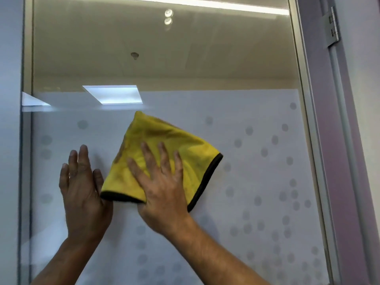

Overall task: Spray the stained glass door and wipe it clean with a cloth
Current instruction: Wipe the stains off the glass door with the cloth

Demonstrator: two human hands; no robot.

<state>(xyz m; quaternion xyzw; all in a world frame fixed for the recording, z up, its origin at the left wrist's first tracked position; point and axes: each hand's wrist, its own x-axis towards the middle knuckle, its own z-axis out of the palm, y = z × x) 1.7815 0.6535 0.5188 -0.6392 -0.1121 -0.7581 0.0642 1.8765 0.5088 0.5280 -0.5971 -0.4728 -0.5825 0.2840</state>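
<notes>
The glass door (257, 161) fills the view, clear on top and frosted with grey dots below. A yellow cloth with a dark edge (164, 140) lies flat against the frosted part near the middle. My right hand (162, 188) presses on the cloth with fingers spread, the thumb tucked under its lower edge. My left hand (84, 192) rests flat on the glass just left of the cloth, fingers together and pointing up, holding nothing. No spray bottle is in view.
A metal door frame (308, 120) runs down the right side, with a hinge (332, 27) on the purple-grey jamb beyond it. Another frame edge (26, 140) runs down the left. Ceiling lights show through the clear upper glass.
</notes>
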